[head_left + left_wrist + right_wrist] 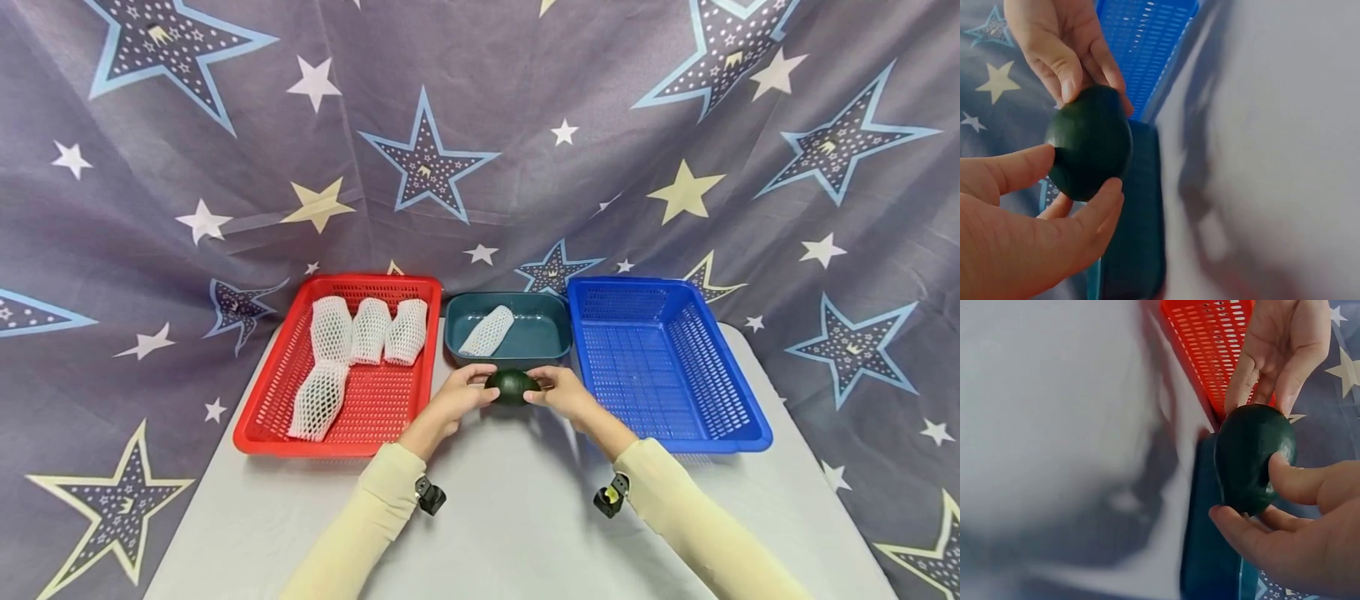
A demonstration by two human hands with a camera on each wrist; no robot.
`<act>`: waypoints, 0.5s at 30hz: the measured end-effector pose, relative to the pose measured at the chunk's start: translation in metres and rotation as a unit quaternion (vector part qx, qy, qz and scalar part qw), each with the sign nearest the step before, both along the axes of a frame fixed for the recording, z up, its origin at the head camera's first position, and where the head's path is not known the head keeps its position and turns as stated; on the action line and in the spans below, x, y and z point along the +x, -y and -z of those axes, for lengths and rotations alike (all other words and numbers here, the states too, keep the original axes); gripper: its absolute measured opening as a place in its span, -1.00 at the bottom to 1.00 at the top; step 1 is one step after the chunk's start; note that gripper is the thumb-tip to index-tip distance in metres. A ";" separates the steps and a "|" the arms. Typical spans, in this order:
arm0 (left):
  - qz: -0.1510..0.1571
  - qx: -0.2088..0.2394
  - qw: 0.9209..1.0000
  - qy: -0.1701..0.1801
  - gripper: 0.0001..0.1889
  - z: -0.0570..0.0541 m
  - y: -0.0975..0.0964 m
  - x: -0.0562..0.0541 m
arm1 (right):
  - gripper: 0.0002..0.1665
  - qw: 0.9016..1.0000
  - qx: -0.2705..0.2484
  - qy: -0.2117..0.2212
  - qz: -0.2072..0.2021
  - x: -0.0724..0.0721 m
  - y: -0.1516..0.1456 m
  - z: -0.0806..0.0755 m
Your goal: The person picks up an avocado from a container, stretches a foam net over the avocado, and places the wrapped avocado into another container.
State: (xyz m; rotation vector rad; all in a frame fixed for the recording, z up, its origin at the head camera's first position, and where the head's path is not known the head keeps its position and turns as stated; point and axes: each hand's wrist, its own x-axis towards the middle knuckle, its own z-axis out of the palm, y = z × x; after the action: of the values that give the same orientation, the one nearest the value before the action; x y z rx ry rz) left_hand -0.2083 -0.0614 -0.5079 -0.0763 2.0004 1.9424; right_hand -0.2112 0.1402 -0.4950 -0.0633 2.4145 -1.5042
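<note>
Both hands hold a smooth dark green avocado (512, 387) between them, just in front of the teal dish (551, 333). My left hand (461, 396) pinches one end with thumb and fingertips. At the opposite end, the thumb and fingers of my right hand (564, 393) grip it too. The left wrist view shows the avocado (1091, 144) bare, with the left thumb on its side. In the right wrist view the avocado (1254, 459) looks wider at one end. A white foam net sleeve (487, 332) lies slantwise in the dish behind the hands.
On the left stands a red basket (375, 417) with several white foam net sleeves (330, 329); whether anything is inside them cannot be told. A blue basket (637, 375) stands on the right. All rest on a white table (517, 517) before a star-patterned curtain (480, 167).
</note>
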 end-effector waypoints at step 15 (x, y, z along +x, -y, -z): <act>-0.045 -0.026 0.998 0.024 -0.50 0.030 -0.010 0.001 | -0.52 0.999 0.002 0.027 0.025 -0.001 0.014 0.027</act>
State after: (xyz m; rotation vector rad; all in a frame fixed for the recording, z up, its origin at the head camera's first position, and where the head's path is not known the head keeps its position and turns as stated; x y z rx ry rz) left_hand -0.2070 -0.0517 -0.5384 -0.2260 2.0489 1.9236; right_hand -0.2118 0.1261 -0.5222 0.0379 2.3933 -1.5015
